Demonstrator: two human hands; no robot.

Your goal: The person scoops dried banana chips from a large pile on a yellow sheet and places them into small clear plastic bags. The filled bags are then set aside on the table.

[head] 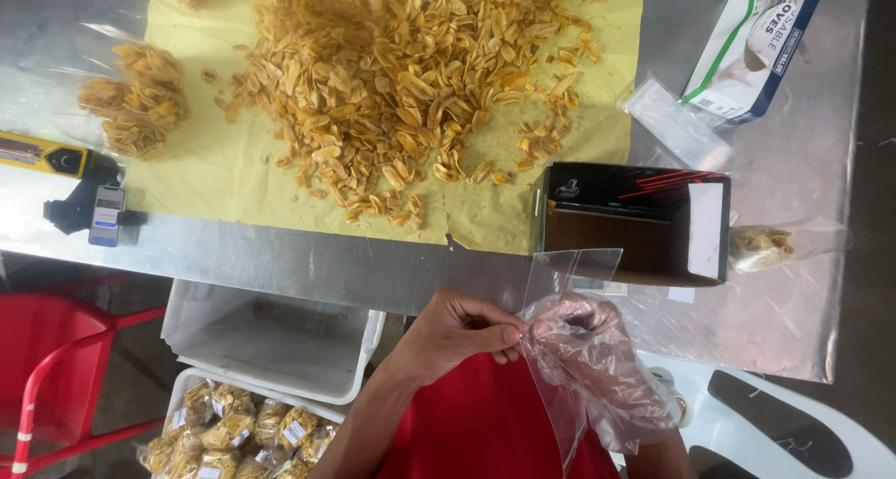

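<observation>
My bare left hand (462, 332) pinches the edge of a clear empty plastic bag (565, 283) just below the table's front edge. My right hand (597, 358), in a thin clear disposable glove, grips the same bag edge from the other side. The two hands meet at the bag's mouth. A large heap of yellow banana chips (411, 68) lies on yellow paper (219, 176) on the metal table (308, 260), well above both hands.
An open dark cardboard box (644, 222) stands right of the heap. A filled chip bag (135, 101) lies at left, next to a small scale (89, 199). A glove box (751, 49) sits at top right. Below are white tubs (271, 344), packed chip bags (233, 437) and a red chair (56, 367).
</observation>
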